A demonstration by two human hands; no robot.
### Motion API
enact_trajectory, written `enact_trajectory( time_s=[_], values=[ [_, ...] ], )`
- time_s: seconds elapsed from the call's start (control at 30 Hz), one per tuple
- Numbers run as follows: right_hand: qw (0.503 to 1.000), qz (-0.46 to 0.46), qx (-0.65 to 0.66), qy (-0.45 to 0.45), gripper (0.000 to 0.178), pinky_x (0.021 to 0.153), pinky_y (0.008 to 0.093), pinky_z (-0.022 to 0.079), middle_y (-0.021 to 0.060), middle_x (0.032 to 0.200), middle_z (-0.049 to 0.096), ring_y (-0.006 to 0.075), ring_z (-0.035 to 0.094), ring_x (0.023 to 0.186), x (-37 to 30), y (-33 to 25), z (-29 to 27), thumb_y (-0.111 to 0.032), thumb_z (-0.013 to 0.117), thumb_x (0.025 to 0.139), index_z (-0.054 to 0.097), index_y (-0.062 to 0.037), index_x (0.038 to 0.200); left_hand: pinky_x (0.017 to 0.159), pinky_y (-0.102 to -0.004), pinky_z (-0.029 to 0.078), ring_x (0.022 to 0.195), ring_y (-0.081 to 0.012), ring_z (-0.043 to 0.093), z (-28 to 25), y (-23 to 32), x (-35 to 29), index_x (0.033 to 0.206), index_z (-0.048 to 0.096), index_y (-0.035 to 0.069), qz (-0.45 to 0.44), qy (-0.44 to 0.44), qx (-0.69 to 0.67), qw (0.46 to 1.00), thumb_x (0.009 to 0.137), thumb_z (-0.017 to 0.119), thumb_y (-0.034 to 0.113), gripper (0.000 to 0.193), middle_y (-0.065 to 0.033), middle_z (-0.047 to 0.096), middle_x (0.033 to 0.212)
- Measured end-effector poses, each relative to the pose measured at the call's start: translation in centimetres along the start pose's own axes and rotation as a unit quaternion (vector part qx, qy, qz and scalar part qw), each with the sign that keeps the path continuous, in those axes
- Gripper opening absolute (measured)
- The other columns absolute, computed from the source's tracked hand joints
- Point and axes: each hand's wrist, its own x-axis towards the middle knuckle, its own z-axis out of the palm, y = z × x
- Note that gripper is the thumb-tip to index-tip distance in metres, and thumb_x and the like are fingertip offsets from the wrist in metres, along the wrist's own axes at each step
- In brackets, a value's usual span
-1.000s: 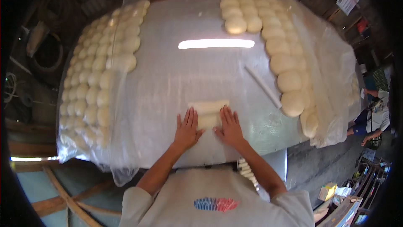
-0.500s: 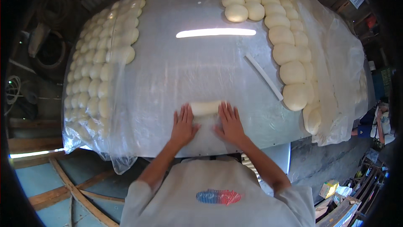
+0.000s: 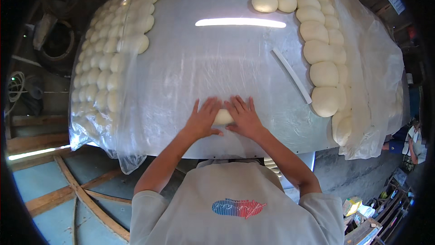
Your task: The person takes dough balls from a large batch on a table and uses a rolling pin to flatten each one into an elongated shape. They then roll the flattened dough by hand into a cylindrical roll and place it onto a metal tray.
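A short roll of pale dough (image 3: 223, 117) lies on the grey metal tabletop (image 3: 181, 73), close to its near edge. My left hand (image 3: 204, 117) rests over the dough's left end, fingers stretched forward. Over the right end lies my right hand (image 3: 244, 116), its fingers spread and pointing away from me. Between the two hands only the middle of the dough shows; its ends are hidden under the palms. Both thumbs point inward on the near side of the dough.
A white plastic bar (image 3: 291, 75) lies slanted to the right. Rows of round dough balls (image 3: 324, 74) line the right side beneath a clear plastic sheet (image 3: 374, 77). More dough balls (image 3: 104, 64) sit under plastic on the left. Another person (image 3: 416, 138) is at the far right.
Both hands have moved inward, closer together and over the dough. Less of the dough shows between them. The view has shifted slightly.
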Motion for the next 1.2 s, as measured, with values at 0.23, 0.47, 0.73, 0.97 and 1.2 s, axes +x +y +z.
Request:
enact_trajectory(
  time_s=[0.23, 0.47, 0.73, 0.97, 1.2],
  values=[
    [0.999, -0.001, 0.051, -0.015, 0.054, 0.107, 0.0554, 0.028, 0.0113, 0.114, 0.053, 0.028, 0.049, 0.117, -2.3, -0.3, 1.1, -0.01, 0.062, 0.079, 0.047, -0.0095, 0.131, 0.105, -0.0496, 0.034, 0.117, -0.0275, 0.052, 1.6, -0.6, -2.1, 0.128, 0.05, 0.01, -0.001, -0.027, -0.069, 0.997, 0.073, 0.066, 0.004, 0.057, -0.0084, 0.053, 0.124],
    [0.987, -0.033, -0.092, 0.125, 0.051, 0.107, 0.0606, 0.024, 0.0122, 0.126, 0.051, 0.029, 0.048, 0.122, 6.8, 3.5, -2.6, -0.007, 0.065, 0.075, 0.054, -0.0105, 0.124, 0.109, -0.0573, 0.023, 0.127, -0.0282, 0.044, -2.4, -3.7, 6.8, 0.13, 0.047, 0.007, -0.006, 0.081, 0.08, 0.993, 0.081, 0.059, 0.01, 0.051, -0.0106, 0.051, 0.13],
    [0.992, 0.04, 0.091, 0.074, 0.061, 0.109, 0.0657, 0.011, 0.0148, 0.15, 0.026, 0.0334, 0.025, 0.141, 6.0, 2.5, 3.3, -0.027, 0.062, 0.083, 0.042, -0.0073, 0.137, 0.112, -0.0593, 0.008, 0.141, -0.0381, 0.022, 2.8, 0.8, 5.8, 0.135, 0.04, -0.001, -0.06, 0.094, -0.189, 0.976, 0.088, 0.058, 0.042, 0.067, -0.0197, 0.03, 0.15],
    [0.985, 0.052, -0.159, -0.036, 0.067, 0.109, 0.0676, 0.002, 0.0124, 0.154, 0.025, 0.0309, 0.017, 0.144, 18.6, 8.2, 5.2, -0.04, 0.049, 0.088, 0.033, -0.0097, 0.145, 0.112, -0.0582, 0.012, 0.14, -0.0334, 0.027, 5.4, -6.2, 18.9, 0.143, 0.032, 0.0, -0.141, 0.132, -0.192, 0.962, 0.09, 0.044, 0.04, 0.067, -0.0215, 0.035, 0.147],
    [0.991, 0.087, -0.097, 0.012, 0.06, 0.106, 0.0704, 0.003, 0.0165, 0.149, 0.033, 0.0333, 0.021, 0.142, 19.5, 9.9, 5.5, -0.041, 0.045, 0.091, 0.039, -0.0093, 0.141, 0.11, -0.0649, 0.009, 0.137, -0.0321, 0.032, 4.8, -10.6, 20.2, 0.144, 0.03, 0.003, -0.085, 0.032, -0.042, 0.995, 0.096, 0.035, 0.042, 0.062, -0.0168, 0.037, 0.146]
  ],
)
